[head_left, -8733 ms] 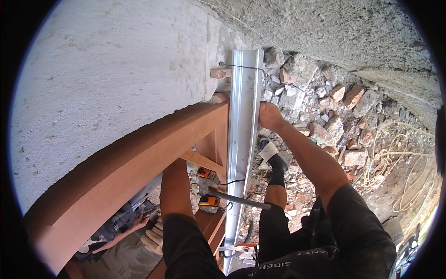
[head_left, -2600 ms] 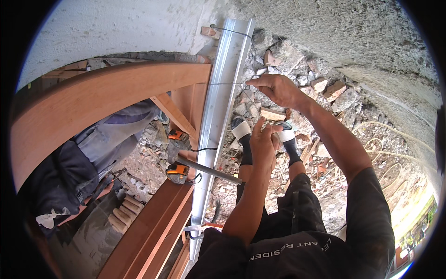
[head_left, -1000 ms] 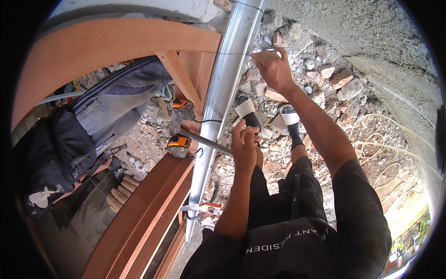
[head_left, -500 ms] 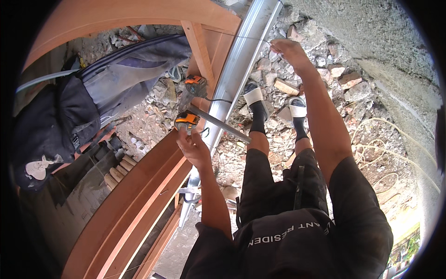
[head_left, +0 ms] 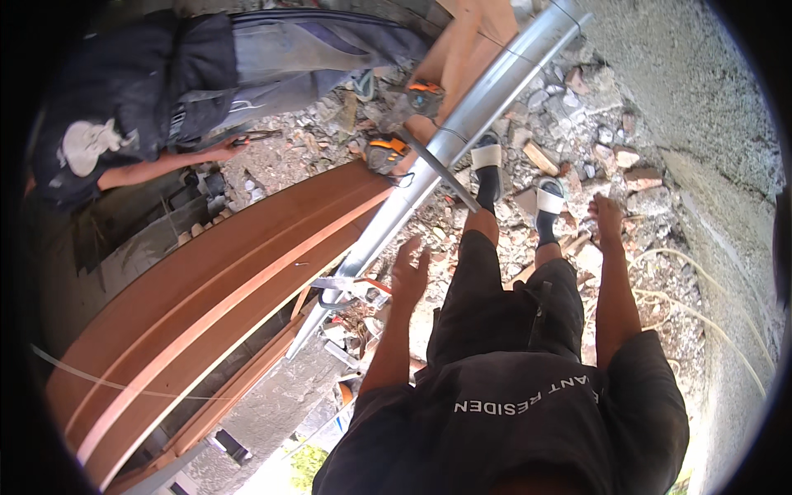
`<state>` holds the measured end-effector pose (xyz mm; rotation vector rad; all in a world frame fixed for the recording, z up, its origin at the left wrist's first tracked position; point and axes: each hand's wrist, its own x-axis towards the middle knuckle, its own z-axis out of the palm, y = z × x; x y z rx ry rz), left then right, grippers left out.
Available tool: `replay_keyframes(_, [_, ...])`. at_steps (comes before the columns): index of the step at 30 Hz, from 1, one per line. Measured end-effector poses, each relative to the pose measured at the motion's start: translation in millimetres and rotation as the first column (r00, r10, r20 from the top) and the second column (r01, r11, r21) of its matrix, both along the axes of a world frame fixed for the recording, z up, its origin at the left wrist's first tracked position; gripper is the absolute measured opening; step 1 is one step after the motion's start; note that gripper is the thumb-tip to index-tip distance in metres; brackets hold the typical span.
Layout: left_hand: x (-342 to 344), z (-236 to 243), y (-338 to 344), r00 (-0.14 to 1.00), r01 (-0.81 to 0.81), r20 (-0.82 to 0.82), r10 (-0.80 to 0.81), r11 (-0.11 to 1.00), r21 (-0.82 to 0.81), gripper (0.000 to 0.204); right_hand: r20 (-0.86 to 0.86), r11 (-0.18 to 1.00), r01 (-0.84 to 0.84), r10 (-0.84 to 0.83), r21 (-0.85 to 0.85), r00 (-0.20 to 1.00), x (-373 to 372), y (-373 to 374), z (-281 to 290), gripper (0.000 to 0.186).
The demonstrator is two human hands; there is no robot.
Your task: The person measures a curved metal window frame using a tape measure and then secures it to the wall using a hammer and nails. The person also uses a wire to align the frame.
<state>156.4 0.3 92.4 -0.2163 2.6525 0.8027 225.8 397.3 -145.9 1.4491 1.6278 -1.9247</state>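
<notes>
A long silver metal channel is running diagonally along the end of a reddish-brown wooden frame, its smooth face catching bright light, its edges folding into lengthwise ridges and a dark strand crossing it. A slim grey bar is reaching across its middle near an orange-and-black tape measure, while an orange-and-silver tool is sitting at its lower part. The left hand is hovering just right of the channel, its grip wide, and the right hand is hanging well apart over the rubble, its grip loosely spread.
</notes>
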Motion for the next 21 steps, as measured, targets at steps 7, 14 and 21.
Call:
replay_keyframes(7, [-16.7,39.1,-0.8,0.977,-0.114,-0.154,0.148,0.972,0.207,0.035,-0.143,0.971,-0.238,0.236,0.004,0.961,25.8,-30.7,28.8,0.026])
replay_keyframes(14, [-232.9,80.9,-13.8,0.653,-0.264,-0.374,0.659,0.660,0.703,0.059,-0.146,0.905,-0.383,0.410,0.184,0.900,-6.5,10.8,129.6,0.033])
replay_keyframes(21, [-292.4,79.2,-45.7,0.308,-0.706,-0.325,0.894,0.443,0.552,0.079,-0.016,0.945,-0.239,0.249,0.223,0.968,63.2,58.2,142.8,0.033])
